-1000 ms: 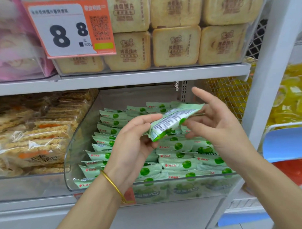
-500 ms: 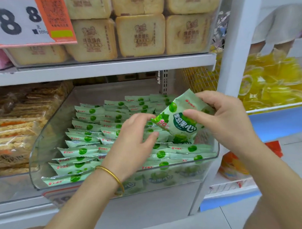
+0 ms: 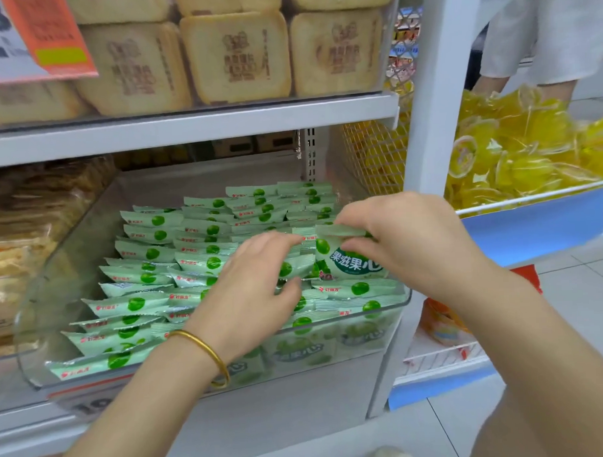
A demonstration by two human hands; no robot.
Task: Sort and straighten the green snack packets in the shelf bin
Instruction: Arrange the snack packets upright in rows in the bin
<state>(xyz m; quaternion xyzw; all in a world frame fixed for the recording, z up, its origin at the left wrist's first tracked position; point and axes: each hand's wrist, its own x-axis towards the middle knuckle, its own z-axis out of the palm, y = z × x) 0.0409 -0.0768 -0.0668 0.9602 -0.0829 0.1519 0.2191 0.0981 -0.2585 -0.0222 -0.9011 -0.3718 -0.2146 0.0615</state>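
Fingers of the right hand pinched the top edge of a green packet, upright at the right side of the bin. The left hand (bangle at the wrist) lay bent-fingered on the rowed packets; any grip there could not be told.

Pale green packets with dark green dots, red logos
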